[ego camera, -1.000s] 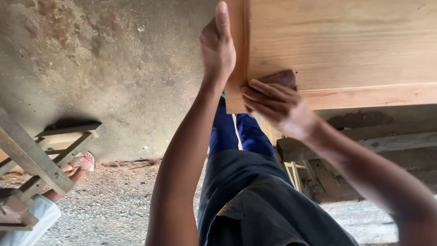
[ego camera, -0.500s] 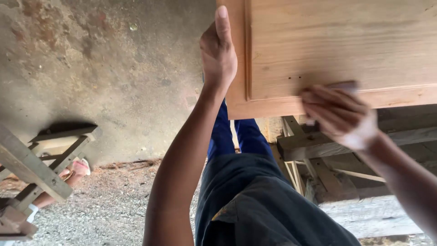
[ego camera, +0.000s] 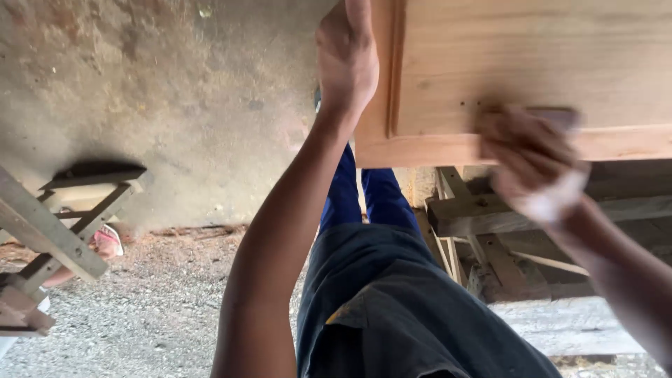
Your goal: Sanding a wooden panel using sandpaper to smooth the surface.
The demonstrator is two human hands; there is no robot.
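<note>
A pale wooden panel [ego camera: 532, 63] with a raised frame fills the upper right of the view, its framed corner near the middle top. Against its lower rail lies a small dark sanding block [ego camera: 556, 117], only partly seen behind the fingers that cover it. The right hand [ego camera: 528, 157] presses on that block, its grip closed over it; the hand is blurred, so the exact lie of the fingers cannot be told. The left hand [ego camera: 346, 56] rests flat against the left upright of the panel's frame, fingers pointing up along the wood and wrapped slightly round its edge; its grip holds nothing but the panel's side. Both forearms reach up from the bottom of the view, the left one long and straight, the right one coming in from the lower right corner.

Below the panel are the person's dark shorts [ego camera: 392, 308] and blue trouser legs [ego camera: 364, 196]. To the right, under the panel, lies a stack of rough timber pieces [ego camera: 490, 231]. The ground is gravel [ego camera: 140, 308], with a stained concrete wall [ego camera: 161, 91] behind it. At the left edge stands a wooden trestle frame [ego camera: 56, 231], and just beside it a foot in a pink sandal [ego camera: 105, 241], belonging to someone else.
</note>
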